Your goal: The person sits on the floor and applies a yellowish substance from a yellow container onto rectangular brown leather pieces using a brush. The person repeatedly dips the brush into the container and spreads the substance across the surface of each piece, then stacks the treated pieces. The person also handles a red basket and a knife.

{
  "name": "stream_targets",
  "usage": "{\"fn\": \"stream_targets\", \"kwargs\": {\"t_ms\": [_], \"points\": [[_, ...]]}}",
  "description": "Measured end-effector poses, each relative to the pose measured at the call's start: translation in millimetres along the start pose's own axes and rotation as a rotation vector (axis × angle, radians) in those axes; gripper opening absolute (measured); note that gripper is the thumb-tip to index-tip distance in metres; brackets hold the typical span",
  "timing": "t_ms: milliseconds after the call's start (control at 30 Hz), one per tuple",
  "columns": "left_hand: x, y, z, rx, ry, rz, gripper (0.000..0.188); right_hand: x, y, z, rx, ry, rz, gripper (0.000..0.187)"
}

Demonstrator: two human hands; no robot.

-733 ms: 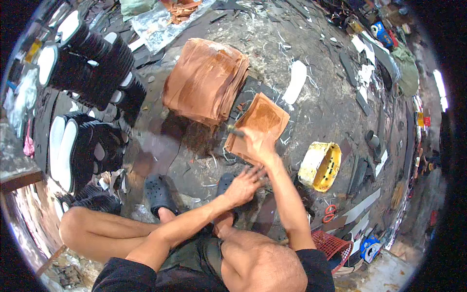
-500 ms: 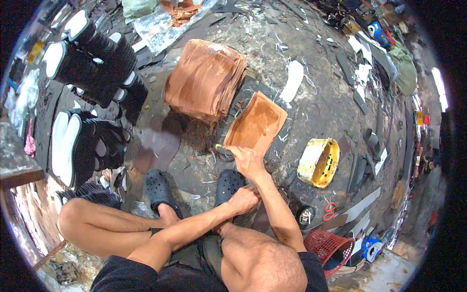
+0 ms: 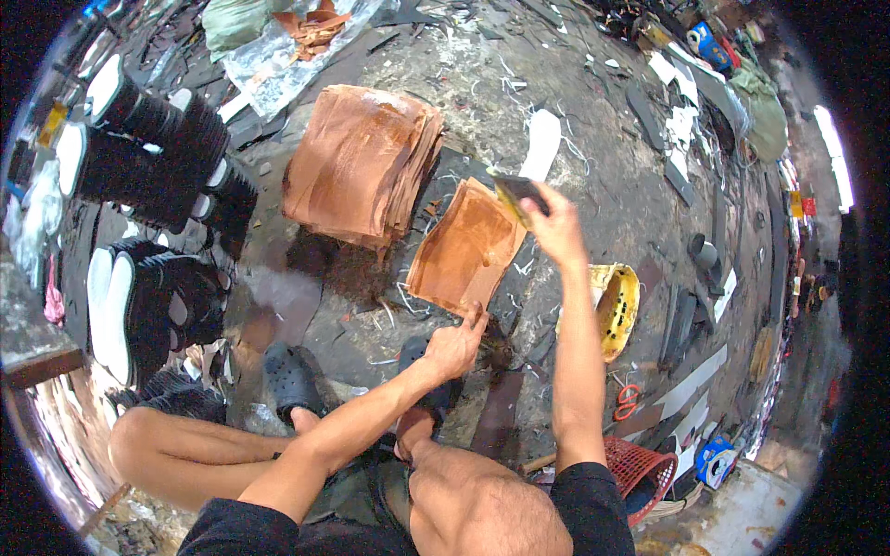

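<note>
Floor (image 3: 454, 69): dark, worn, stained; strewn with offcuts, scraps and pale threads.
Red basket (image 3: 623, 461): sits at lower right, openwork, mouth turned rightward.
Dark clogs (image 3: 289, 380): worn on both feet, perforated; partly covered on the right foot by the left arm.
Left hand (image 3: 454, 350): partly curled, index finger stretched forward; touches the near edge of the small brown stack (image 3: 464, 250); hard to make out whether any sheet is pinched.
Scissors (image 3: 627, 400): orange-handled; on the floor, right of the right arm (image 3: 575, 371).
Yellow container (image 3: 607, 320): stands just right of the same arm, partly hidden by it; dark-spotted inside.
Right hand (image 3: 556, 227): closed around a flat tool (image 3: 512, 193), dark with a yellowish edge; held at the stack's far right side, actual contact unclear.
Small brown stack, position: ahead of the left hand, flat on the floor area, slightly askew; darker, wet-looking patch across the top sheet, paler toward the near right.
Large brown stack (image 3: 357, 167): sits left of the small one and a little farther off, apart from it; much thicker, uneven at the edges.
White sole-shaped piece (image 3: 542, 144): lies just beyond the right hand.
Black stacks (image 3: 139, 176): crowd the left side, topped with white sole shapes.
Green sack (image 3: 760, 116): slumps at far right.
Clear plastic sheet (image 3: 264, 79): spreads at far left, under brown scraps (image 3: 320, 32).
</note>
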State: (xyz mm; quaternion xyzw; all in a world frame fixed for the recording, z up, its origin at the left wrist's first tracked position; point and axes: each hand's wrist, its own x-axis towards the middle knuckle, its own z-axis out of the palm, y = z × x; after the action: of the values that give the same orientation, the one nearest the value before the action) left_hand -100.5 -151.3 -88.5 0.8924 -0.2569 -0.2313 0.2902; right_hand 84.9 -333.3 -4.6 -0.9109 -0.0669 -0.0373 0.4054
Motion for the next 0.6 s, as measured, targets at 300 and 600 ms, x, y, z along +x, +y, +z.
{"fn": "stream_targets", "kwargs": {"t_ms": [300, 600], "points": [[-10.7, -1.7, 11.0, -0.004, -0.057, -0.113, 0.082, -8.6, 18.0, 52.2, -0.453, 0.069, 0.189, 0.041], [0.8, 16.2, -2.7, 0.051, -0.07, -0.137, 0.088, 17.0, 45.7, 14.1, -0.375, -0.285, 0.109, 0.041]]}}
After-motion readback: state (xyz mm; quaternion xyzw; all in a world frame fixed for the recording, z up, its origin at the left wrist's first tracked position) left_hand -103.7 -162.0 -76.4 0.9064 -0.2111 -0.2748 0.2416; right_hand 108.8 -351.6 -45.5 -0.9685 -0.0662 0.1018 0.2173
